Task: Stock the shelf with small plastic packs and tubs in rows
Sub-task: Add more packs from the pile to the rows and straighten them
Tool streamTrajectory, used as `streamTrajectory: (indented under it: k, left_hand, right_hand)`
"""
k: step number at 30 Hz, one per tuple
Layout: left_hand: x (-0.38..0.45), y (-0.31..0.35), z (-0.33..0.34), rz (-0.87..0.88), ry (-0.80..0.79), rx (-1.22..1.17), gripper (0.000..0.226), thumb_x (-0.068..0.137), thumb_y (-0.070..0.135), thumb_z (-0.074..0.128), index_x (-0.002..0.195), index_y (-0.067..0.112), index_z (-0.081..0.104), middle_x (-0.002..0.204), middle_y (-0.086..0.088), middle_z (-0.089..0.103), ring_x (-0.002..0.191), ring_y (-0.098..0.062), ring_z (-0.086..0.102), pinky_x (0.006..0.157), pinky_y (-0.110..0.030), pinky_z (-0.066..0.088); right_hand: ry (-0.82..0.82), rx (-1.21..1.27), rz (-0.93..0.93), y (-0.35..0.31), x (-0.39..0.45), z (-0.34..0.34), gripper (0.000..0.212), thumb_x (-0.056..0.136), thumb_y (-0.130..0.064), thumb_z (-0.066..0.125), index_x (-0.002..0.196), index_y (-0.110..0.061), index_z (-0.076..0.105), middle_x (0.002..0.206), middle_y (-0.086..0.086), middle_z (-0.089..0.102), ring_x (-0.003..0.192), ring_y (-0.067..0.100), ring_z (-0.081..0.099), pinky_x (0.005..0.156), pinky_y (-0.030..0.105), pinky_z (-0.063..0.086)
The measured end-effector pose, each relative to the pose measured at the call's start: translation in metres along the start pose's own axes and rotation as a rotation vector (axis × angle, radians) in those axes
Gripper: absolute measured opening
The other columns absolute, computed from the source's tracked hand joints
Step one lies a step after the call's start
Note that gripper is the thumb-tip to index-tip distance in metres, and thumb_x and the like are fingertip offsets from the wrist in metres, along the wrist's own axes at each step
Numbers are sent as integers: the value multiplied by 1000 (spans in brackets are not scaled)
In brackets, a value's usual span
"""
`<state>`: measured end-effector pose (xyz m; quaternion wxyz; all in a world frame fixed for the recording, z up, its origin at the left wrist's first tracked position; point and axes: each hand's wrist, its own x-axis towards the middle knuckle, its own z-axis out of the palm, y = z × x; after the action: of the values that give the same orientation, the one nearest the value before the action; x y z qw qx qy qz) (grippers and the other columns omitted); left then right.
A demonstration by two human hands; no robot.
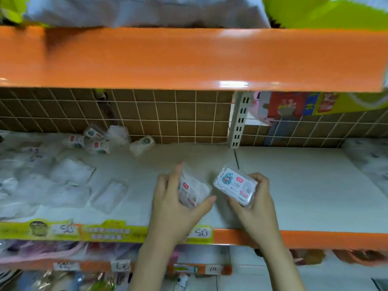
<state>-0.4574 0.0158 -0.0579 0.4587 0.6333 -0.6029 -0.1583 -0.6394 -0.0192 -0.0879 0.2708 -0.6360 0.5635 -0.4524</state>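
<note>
Packs are feeling light and slippery as we are gripping them over the shelf [294, 185]: left hand [170, 203] squeezing a soft pack [192, 191], right hand [255, 199] clasping a stiff tub [235, 183] by its edges.

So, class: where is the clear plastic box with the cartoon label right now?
In the head view, the clear plastic box is held in the right hand, over the white shelf, right of the pack the left hand grips.

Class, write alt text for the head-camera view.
A left hand grips a soft white plastic pack and a right hand grips a clear rectangular plastic tub above a pale shelf board, small tubs scattered behind.
</note>
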Motion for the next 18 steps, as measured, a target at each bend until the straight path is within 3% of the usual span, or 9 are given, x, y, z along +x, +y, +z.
streamTrajectory:
  k: [3, 5, 8, 11, 15, 18]
  left_hand:
    - [-11, 12, 17, -21, 11, -21, 93, 55, 66, 64, 133, 22, 39, 117, 15, 37, 111, -1, 39, 87, -2, 25]
    - [-13, 14, 19, -26, 42, -18, 90, 57, 64, 65, 130, 16, 41, 117, 11, 37, 109, -2, 40, 86, 3, 23]
    - [-12, 12, 15, 28, 74, 79, 74, 62, 63, 59, 120, 18, 52, 118, 3, 41, 108, -12, 45, 91, -14, 33]
    - [-8, 8, 9, -3, 97, 168, 69, 59, 67, 56, 115, 27, 58, 117, 0, 44, 108, -23, 48, 91, -32, 40]
    - [-4, 6, 1, -176, 86, 73, 66, 53, 72, 55, 107, 33, 55, 111, 3, 37, 105, -22, 50, 90, -29, 39]
    - [-4, 4, 0, -263, 78, 4, 58, 66, 64, 70, 106, 30, 45, 113, 2, 32, 96, -22, 49, 82, -25, 34]
  right_hand:
    - [-29, -13, 17, 9, -4, -15, 59, 71, -13, 77, 103, -39, 34, 96, -20, 58, 92, 1, 59, 69, 11, 43]
    - [-40, -26, 22, 11, -7, -19, 61, 70, -17, 78, 107, -38, 33, 100, -19, 56, 96, 8, 59, 74, 18, 46]
    - [-15, -52, 0, 9, -10, -22, 61, 66, -35, 74, 114, -34, 37, 107, -15, 53, 104, 15, 55, 85, 36, 48]
    - [-14, -66, 9, 3, -7, -23, 64, 65, -41, 72, 120, -26, 41, 113, -7, 55, 107, 16, 55, 89, 40, 48]
    - [-39, -91, 19, -1, -1, -23, 64, 70, -28, 79, 118, -33, 38, 114, -7, 56, 107, 15, 56, 89, 35, 48]
    - [-54, -101, 11, 0, 2, -20, 69, 71, -29, 76, 128, -30, 38, 121, -6, 54, 112, 16, 54, 94, 40, 47]
